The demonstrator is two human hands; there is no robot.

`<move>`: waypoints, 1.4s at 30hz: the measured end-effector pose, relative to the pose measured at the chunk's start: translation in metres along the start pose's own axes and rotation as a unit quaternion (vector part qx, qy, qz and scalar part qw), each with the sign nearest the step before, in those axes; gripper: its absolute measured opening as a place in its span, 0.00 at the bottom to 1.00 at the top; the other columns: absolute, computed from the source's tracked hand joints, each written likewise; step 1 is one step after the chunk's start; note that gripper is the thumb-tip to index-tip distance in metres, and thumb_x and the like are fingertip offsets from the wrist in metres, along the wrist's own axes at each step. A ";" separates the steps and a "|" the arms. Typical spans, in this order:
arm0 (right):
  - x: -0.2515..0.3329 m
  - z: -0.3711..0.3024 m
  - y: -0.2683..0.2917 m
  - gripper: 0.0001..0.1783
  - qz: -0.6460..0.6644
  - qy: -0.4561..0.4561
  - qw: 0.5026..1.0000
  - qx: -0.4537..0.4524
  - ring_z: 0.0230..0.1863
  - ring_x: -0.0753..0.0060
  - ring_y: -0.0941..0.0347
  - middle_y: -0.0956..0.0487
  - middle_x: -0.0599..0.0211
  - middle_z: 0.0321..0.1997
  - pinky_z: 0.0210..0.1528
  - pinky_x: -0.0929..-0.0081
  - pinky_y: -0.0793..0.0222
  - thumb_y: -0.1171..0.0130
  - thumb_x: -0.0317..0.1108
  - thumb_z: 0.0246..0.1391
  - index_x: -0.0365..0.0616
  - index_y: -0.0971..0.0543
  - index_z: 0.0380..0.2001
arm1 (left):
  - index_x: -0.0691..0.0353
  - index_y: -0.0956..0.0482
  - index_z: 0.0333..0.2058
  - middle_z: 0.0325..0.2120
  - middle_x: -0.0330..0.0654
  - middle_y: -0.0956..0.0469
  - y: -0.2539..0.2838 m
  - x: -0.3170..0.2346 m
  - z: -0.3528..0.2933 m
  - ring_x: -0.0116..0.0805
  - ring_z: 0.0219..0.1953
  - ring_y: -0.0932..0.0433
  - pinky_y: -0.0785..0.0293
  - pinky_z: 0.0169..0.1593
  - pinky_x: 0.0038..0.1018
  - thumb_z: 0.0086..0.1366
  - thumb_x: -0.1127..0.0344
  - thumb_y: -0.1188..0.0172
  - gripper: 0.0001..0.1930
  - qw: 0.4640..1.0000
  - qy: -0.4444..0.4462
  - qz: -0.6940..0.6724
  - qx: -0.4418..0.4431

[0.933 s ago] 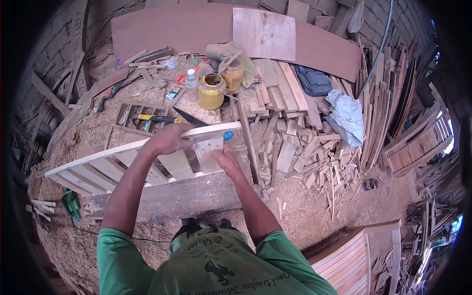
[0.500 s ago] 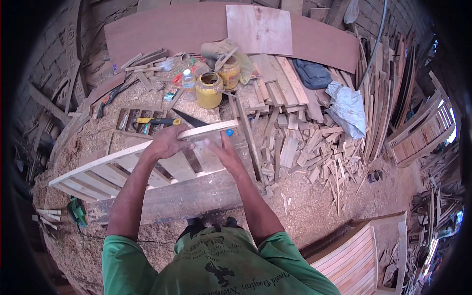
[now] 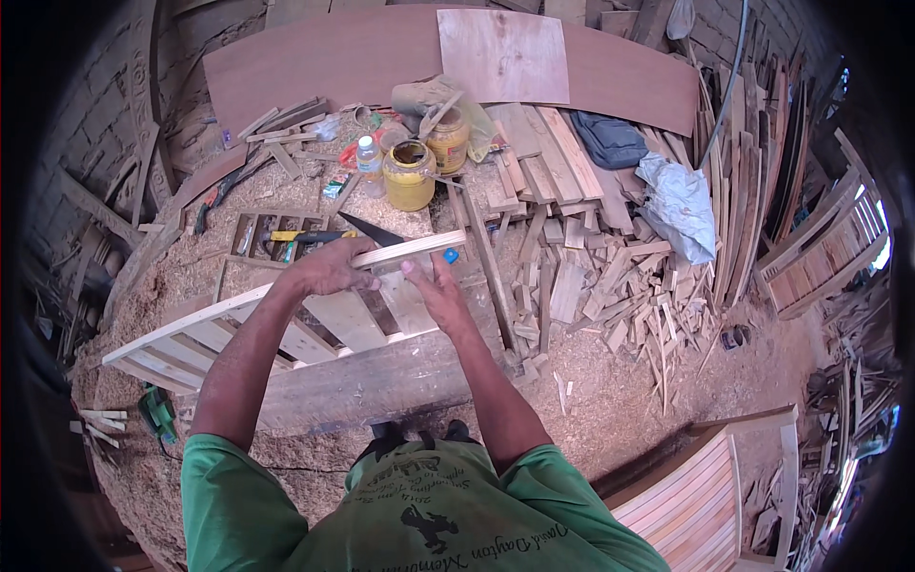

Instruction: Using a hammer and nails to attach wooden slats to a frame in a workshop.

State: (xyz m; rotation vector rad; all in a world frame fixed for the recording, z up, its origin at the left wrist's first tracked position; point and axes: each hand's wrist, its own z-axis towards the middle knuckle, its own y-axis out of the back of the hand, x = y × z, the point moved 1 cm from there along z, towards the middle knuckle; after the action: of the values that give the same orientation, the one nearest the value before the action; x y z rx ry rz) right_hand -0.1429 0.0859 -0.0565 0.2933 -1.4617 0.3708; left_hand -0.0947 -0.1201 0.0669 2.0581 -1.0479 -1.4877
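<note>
A pale slatted wooden panel stands tilted on its edge over the workbench, its long curved rail uppermost. My left hand is closed around this top rail. At the panel's right end, my right hand has its thumb on the near side and its fingers against the end, closed on the panel. A dark saw blade shows just beyond the rail, its rest hidden behind the wood. Near my right fingertips is a small blue part; whether it belongs to the saw I cannot tell.
Past the panel are a wooden compartment tray, a yellow-and-black tool, a bottle and an open yellow tub. Wood offcuts heap up at right. A green power tool lies low left; a slatted piece stands lower right.
The view has shifted slightly. Both hands keep their hold on the panel, and my right thumb sits slightly higher against the rail.
</note>
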 end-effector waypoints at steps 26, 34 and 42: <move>-0.001 0.014 0.005 0.31 0.085 0.002 0.994 0.075 0.63 0.69 0.29 0.24 0.60 0.63 0.63 0.67 0.31 0.34 0.49 0.64 0.48 0.25 0.66 | 0.60 0.19 0.51 0.42 0.56 0.15 -0.016 0.006 -0.003 0.55 0.47 0.16 0.22 0.52 0.41 0.60 0.61 0.28 0.21 0.982 -0.050 0.122 -0.135; -0.011 0.018 0.005 0.34 0.068 -0.004 0.995 0.067 0.59 0.66 0.28 0.23 0.59 0.59 0.57 0.65 0.28 0.33 0.56 0.62 0.51 0.23 0.65 | 0.67 0.19 0.45 0.34 0.57 0.18 -0.019 0.000 -0.005 0.50 0.38 0.17 0.24 0.45 0.41 0.60 0.63 0.27 0.19 0.979 -0.089 0.108 -0.148; -0.029 0.031 0.007 0.38 0.025 -0.057 0.995 0.083 0.53 0.63 0.24 0.23 0.53 0.56 0.50 0.66 0.25 0.32 0.61 0.58 0.38 0.21 0.57 | 0.65 0.18 0.46 0.37 0.58 0.16 -0.019 0.000 -0.001 0.56 0.42 0.16 0.23 0.47 0.44 0.64 0.57 0.31 0.19 0.983 -0.066 0.100 -0.140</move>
State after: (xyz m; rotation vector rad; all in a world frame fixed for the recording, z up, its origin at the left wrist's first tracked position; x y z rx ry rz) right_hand -0.1759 0.0771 -0.0832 0.4171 -1.5557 0.5249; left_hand -0.0869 -0.1084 0.0545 1.6322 -0.9972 -1.5820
